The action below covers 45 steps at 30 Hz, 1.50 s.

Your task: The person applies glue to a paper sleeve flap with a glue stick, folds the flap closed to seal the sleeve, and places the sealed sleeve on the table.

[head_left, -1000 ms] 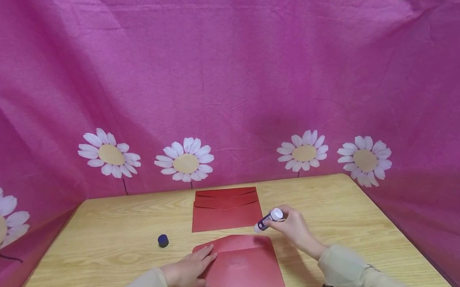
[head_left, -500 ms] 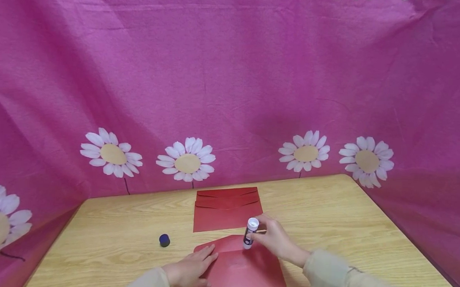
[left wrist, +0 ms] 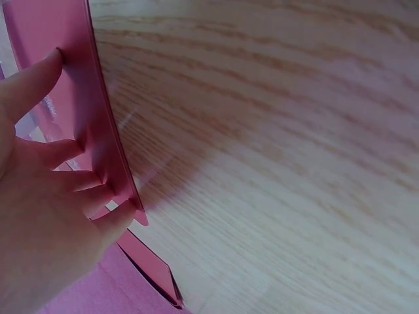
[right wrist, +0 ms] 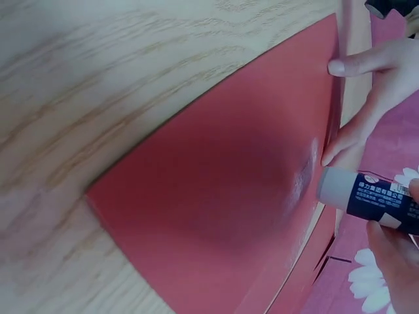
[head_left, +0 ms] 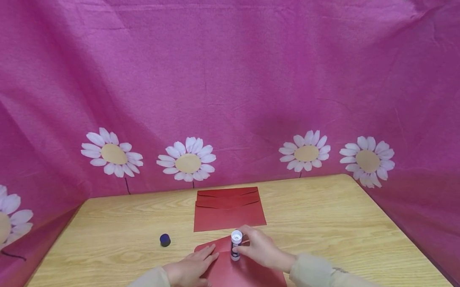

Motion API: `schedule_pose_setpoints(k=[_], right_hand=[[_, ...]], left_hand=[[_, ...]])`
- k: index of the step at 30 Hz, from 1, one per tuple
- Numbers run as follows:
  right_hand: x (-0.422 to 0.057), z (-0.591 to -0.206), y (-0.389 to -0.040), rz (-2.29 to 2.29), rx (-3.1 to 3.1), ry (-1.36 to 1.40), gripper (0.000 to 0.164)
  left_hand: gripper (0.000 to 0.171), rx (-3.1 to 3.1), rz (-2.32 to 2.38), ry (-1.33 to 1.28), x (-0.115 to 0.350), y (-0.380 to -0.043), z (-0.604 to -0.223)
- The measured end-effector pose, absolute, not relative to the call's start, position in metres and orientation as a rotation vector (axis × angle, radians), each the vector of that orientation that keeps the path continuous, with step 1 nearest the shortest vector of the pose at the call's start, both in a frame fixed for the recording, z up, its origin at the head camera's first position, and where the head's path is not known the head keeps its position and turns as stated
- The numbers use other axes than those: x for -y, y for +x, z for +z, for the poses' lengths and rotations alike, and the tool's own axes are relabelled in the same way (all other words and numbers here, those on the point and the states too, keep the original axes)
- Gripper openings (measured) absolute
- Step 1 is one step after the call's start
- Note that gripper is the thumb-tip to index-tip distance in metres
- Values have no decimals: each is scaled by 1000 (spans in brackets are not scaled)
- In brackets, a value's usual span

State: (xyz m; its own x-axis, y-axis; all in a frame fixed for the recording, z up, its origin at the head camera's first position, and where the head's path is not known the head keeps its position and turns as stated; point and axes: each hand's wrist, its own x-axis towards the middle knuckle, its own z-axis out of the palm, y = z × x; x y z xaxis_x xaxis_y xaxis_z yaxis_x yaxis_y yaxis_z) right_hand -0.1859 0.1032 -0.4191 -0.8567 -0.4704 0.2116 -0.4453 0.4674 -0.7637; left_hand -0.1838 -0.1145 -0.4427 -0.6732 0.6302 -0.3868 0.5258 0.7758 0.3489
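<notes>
My right hand (head_left: 264, 250) pinches a glue stick (head_left: 236, 244) with a white base and dark label, its glue end down at the near red envelope (head_left: 250, 280). In the right wrist view the stick's pale end (right wrist: 337, 188) is by a shiny smear (right wrist: 301, 180) on the paper, near the flap fold. My left hand (head_left: 190, 269) rests on the envelope's left side with fingers spread and fairly straight. Those fingers lie along the envelope's edge (left wrist: 108, 104) in the left wrist view. The envelope's flap is open and points away from me.
Two overlapping red envelopes (head_left: 228, 217) lie beyond the near one. The dark blue glue cap (head_left: 165, 240) stands to the left on the wooden table (head_left: 104, 236). A pink cloth (head_left: 228, 84) with white daisies hangs behind the table and at both sides.
My right hand has brought the glue stick leftward and down from beyond the flap's right side to the envelope's middle, turning it more upright. The left hand has stayed in place.
</notes>
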Motion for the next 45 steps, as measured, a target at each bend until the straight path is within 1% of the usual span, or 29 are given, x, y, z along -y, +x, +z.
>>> schedule_pose_setpoints(k=[7, 13, 20, 25, 35, 41, 45], right_hand=[[-95, -421, -187, -1337, -2582, -892, 20], [-92, -423, -186, -1288, -2566, -887, 19], [-89, -424, -182, -1113, -2652, -1011, 18], [-90, -424, -180, -1036, -2713, -1025, 18], [-100, -429, -178, -1083, -2702, -1004, 21], [-110, -429, -178, -1154, -2664, -988, 18], [-117, -431, -177, -1185, -2697, -1010, 16]], left_hand=[[66, -2471, 320, 842, 115, -183, -439], [65, -2462, 314, 846, 114, -181, -436], [64, -2461, 310, 846, 114, -180, -434], [65, -2460, 308, 837, 113, -181, -435], [64, -2474, 287, 876, 113, -180, -435], [64, -2470, 313, 845, 113, -179, -435], [64, -2495, 296, 890, 114, -179, -437]])
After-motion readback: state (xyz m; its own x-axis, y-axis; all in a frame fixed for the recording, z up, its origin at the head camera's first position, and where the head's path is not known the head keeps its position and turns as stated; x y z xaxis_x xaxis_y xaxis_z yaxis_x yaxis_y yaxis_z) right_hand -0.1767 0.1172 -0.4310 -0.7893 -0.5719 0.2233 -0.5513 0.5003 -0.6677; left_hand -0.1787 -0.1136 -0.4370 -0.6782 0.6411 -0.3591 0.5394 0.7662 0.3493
